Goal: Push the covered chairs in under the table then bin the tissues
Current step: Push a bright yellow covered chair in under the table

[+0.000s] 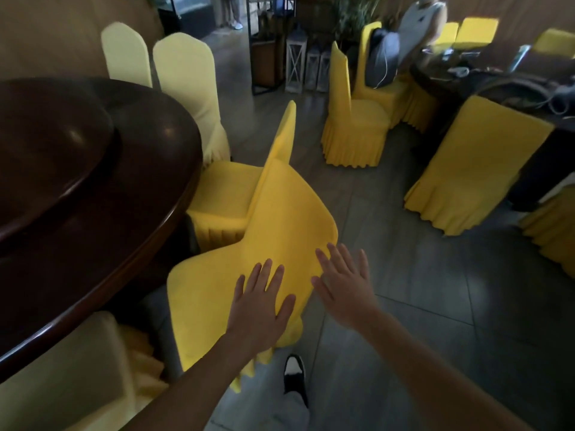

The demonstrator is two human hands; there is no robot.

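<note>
A: Item one, left hand (261,301)?
B: Flat, fingers straight and spread, palm laid on the back of the nearest covered chair (249,259). Holds nothing.

A: Right hand (343,286)?
B: Also flat, fingers straight and slightly fanned, at the right edge of the same chair back; fingertips overlap the yellow cover, but whether the palm touches cannot be told.

A: The chair itself?
B: Bright yellow cover, back tilted toward the camera, standing just beside the rim of the dark round table (130,213).

A: Neighbouring stock?
B: A second yellow chair (227,194) just beyond it, seat close against the table rim. Two pale covered chairs (183,76) further round the table. Another pale cover (62,377) at lower left, near the rim.

A: Table fittings?
B: A raised dark turntable (53,157) on top.

A: Tissues?
B: Not visible.

A: Remainder?
B: One black-and-white shoe (294,373) on the grey tiled floor (435,306); a group of yellow chairs (354,126) well apart at right; a standing person (421,23) at a far table (485,76), blurred.
</note>
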